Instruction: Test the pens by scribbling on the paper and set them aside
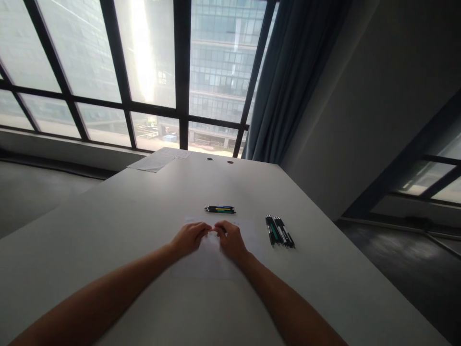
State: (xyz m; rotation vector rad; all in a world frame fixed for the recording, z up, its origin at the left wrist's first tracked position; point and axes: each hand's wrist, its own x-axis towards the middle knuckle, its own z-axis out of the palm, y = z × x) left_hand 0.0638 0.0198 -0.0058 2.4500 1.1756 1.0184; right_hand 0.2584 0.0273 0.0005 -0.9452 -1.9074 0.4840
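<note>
My left hand [190, 237] and my right hand [231, 241] meet over a white sheet of paper [205, 265] on the table, fingertips almost touching. The fingers of both are bent and pinched together. Whatever lies between them, if anything, is too small to make out. Just beyond the paper's far edge lies a small row of pens [219, 210] with blue, yellow and green parts. To the right of my right hand, several dark pens [280, 231] lie side by side, some with green or white barrels.
The white table [144, 221] stretches away toward a large window. Loose papers [158, 159] lie at its far left corner. Two round discs [210, 159] show near the far edge. A blue curtain [277, 96] and a wall stand beyond the table's right side.
</note>
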